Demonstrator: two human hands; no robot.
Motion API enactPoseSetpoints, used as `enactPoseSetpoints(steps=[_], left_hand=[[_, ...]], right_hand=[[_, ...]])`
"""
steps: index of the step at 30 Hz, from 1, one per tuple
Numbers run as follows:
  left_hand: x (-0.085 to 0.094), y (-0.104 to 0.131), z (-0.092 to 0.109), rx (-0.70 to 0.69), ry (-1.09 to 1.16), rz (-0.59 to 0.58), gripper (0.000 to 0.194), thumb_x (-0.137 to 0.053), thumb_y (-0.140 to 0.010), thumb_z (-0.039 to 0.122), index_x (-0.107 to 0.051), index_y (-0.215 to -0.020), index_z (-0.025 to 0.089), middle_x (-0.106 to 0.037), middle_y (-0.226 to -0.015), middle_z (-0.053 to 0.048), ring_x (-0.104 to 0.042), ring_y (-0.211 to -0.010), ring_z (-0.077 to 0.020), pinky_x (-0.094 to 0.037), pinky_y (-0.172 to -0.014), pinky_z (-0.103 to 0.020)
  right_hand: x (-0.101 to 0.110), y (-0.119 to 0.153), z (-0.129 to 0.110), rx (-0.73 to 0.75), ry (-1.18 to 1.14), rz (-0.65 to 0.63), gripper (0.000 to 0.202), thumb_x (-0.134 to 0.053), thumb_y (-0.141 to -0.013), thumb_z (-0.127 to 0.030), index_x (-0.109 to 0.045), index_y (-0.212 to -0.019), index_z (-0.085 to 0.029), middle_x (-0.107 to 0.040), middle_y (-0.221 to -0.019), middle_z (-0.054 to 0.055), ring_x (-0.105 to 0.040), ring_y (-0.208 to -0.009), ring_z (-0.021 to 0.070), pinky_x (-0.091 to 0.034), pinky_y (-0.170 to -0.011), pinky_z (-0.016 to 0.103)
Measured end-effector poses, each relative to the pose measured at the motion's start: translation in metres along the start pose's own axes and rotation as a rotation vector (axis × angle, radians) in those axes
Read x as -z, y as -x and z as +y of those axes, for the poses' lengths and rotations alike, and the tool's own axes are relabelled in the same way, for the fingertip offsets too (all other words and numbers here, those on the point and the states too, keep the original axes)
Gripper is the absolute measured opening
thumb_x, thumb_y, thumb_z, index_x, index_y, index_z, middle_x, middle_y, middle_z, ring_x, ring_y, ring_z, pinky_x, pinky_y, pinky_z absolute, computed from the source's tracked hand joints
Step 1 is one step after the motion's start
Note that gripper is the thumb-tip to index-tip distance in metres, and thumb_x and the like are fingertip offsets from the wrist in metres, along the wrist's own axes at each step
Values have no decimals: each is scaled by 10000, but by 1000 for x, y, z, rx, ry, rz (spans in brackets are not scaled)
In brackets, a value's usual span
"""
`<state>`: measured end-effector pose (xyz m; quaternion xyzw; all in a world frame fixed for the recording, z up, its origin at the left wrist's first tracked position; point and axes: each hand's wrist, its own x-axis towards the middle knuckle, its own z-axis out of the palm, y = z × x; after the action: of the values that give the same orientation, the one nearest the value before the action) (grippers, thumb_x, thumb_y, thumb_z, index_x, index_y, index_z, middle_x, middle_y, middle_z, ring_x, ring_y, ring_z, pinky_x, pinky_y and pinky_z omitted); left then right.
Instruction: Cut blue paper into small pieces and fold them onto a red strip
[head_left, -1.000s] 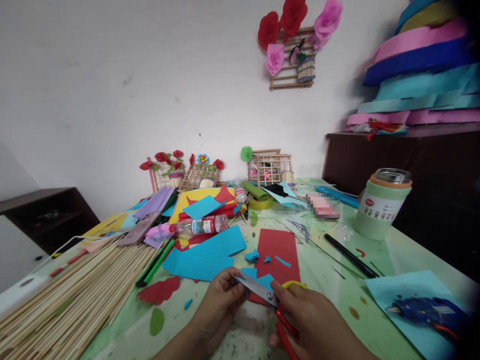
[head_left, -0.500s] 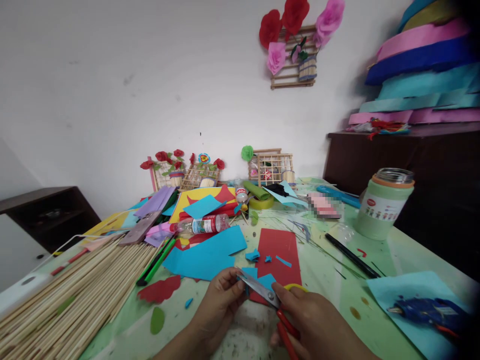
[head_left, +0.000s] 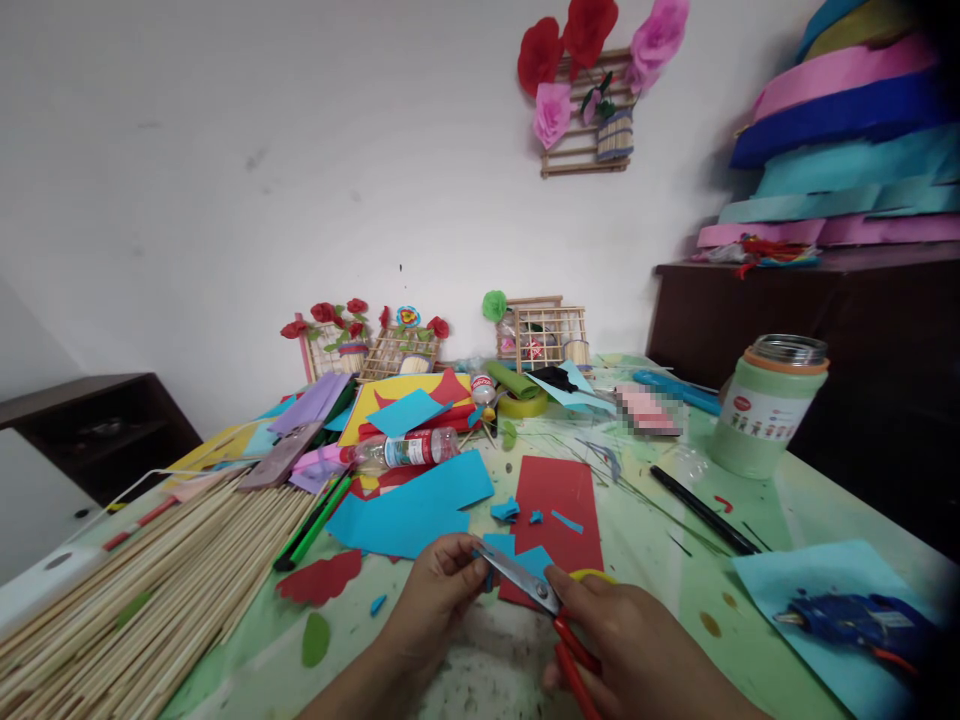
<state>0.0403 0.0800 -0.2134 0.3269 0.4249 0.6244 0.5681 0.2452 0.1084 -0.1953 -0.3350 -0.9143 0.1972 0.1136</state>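
My right hand point(head_left: 626, 625) is wrapped round the red handles of a pair of scissors point(head_left: 519, 574). The blades look nearly closed and point up and left, their tip at the fingers of my left hand point(head_left: 441, 592). That hand is pinched, with a bit of blue paper point(head_left: 489, 580) showing at its fingertips, mostly hidden by fingers and blade. Beyond the scissors lies a red paper sheet point(head_left: 559, 500) with small blue scraps point(head_left: 505, 510) on and beside it. Larger blue paper point(head_left: 412, 515) lies to the left.
Bamboo sticks point(head_left: 150, 590) fill the left side beside a green cutter point(head_left: 319, 525). A plastic bottle point(head_left: 405, 450) lies further back. To the right are a black pen point(head_left: 705, 510), a green jar point(head_left: 769, 410) and a blue glue gun point(head_left: 855, 622) on light-blue paper.
Both hands and the scissors stay almost in place. My left hand has shifted very slightly; the things on the table have not moved.
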Motion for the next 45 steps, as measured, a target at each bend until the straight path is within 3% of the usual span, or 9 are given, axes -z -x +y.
enactPoseSetpoints(steps=[5, 15, 21, 31, 45], left_hand=[[5, -4, 4, -6, -100, -44, 320, -839, -511, 360, -643, -628, 136, -612, -542, -8, -516, -543, -115, -357, -549, -216], [31, -17, 11, 37, -373, -200, 246, -794, -584, 346, -668, -650, 146, -641, -560, -18, -533, -537, -122, -361, -544, -222], [31, -16, 19, 79, -440, -216, 270, -804, -554, 364, -669, -622, 140, -656, -562, -31, -539, -531, -125, -362, -535, -224], [40, -20, 12, 86, -439, -246, 265, -795, -566, 367, -672, -636, 143, -658, -558, -28, -536, -498, -120, -350, -505, -218], [34, -17, 15, 121, -462, -224, 292, -799, -565, 373, -645, -640, 137, -643, -569, -18, -492, -491, -94, -326, -501, -204]], right_hand=[[0, 1, 0, 8, 24, 4, 381, -468, -755, -181, -527, -1131, -192, -667, -877, 84, -623, -766, 212, -441, -648, 270], [1, -1, -1, 32, 91, -5, 258, -476, -780, -191, -551, -1027, -198, -670, -826, 60, -630, -716, 206, -368, -571, 253], [-2, 1, -1, 46, 76, -2, 254, -477, -781, -181, -552, -1023, -202, -674, -836, 56, -633, -733, 202, -363, -573, 248], [0, 0, -3, 50, 106, 10, 198, -461, -784, -178, -555, -956, -205, -674, -801, 45, -623, -686, 189, -334, -539, 251], [1, -2, 3, 3, 15, 11, 181, -479, -782, -204, -583, -930, -217, -693, -815, 47, -651, -712, 197, -415, -594, 241]])
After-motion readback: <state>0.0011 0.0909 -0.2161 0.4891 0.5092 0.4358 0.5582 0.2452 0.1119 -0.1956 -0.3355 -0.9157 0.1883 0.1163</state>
